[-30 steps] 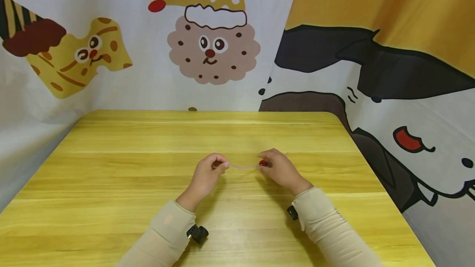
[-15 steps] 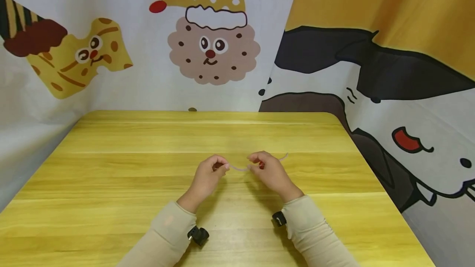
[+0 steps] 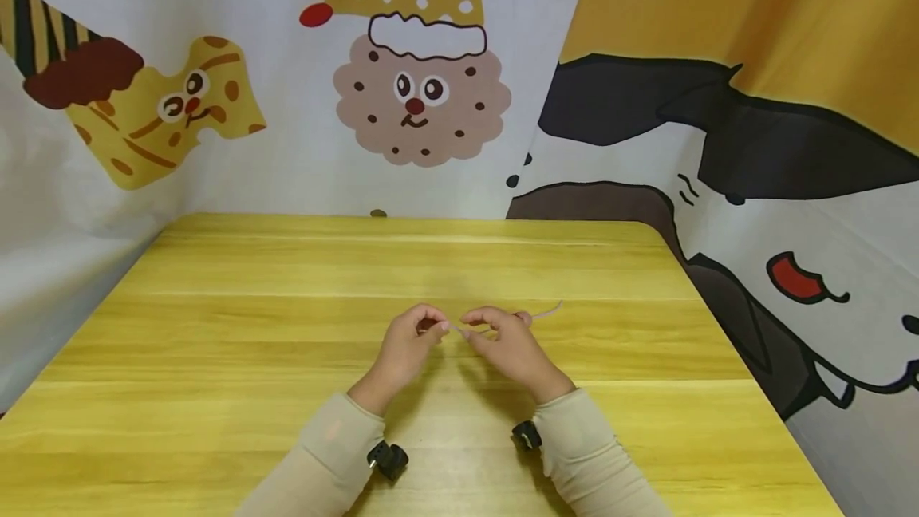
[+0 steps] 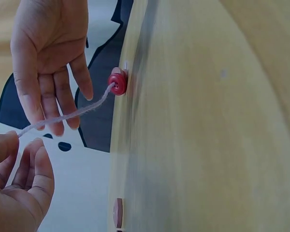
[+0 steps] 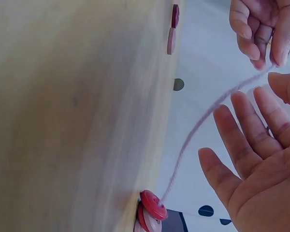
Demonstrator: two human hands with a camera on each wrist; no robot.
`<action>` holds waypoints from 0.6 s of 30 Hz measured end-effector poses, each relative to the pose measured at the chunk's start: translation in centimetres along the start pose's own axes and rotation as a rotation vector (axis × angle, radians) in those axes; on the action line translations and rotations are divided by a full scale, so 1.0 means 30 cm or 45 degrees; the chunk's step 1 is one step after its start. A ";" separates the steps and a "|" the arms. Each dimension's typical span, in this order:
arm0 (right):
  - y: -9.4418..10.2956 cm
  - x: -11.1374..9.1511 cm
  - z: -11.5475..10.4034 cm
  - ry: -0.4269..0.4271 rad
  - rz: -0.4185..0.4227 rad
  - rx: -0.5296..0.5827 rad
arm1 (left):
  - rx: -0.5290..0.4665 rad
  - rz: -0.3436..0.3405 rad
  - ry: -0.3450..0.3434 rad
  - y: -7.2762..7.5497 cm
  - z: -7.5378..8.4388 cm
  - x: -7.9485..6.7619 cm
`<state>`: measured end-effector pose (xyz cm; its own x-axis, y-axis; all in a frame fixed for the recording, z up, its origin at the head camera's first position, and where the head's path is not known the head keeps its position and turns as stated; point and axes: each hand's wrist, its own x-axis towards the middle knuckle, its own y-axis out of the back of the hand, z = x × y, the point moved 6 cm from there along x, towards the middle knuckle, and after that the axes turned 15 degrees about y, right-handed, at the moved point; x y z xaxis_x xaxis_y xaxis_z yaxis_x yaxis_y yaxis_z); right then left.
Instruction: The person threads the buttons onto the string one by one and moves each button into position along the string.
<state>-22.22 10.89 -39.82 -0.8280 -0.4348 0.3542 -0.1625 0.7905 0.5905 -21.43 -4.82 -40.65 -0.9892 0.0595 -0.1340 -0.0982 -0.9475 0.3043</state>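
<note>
String (image 4: 70, 115) and red button (image 4: 118, 83), upper left of the left-wrist frame.
Left hand (image 3: 404, 346) pinches the string; right hand (image 3: 514, 349), fingers loosely extended, grips nothing. String enters the button.

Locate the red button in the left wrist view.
In the left wrist view's upper half, the red button is on the string, to the picture's right of the right hand.
</note>
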 end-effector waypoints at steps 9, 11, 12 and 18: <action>-0.033 -0.003 0.008 -0.054 -0.038 0.119 | 0.006 0.002 -0.016 0.002 0.006 -0.005; -0.036 -0.001 0.004 -0.041 -0.031 0.125 | 0.007 0.005 -0.023 0.002 0.007 -0.006; -0.038 0.001 0.002 -0.032 -0.028 0.124 | 0.011 0.008 -0.025 0.001 0.007 -0.005; -0.042 0.008 -0.006 -0.008 -0.003 0.115 | 0.023 0.017 -0.044 -0.002 0.006 -0.002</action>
<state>-22.11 9.71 -40.34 -0.8308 -0.4341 0.3483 -0.2117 0.8252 0.5237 -21.39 -4.70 -40.49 -0.9936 0.0578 -0.0975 -0.0865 -0.9425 0.3229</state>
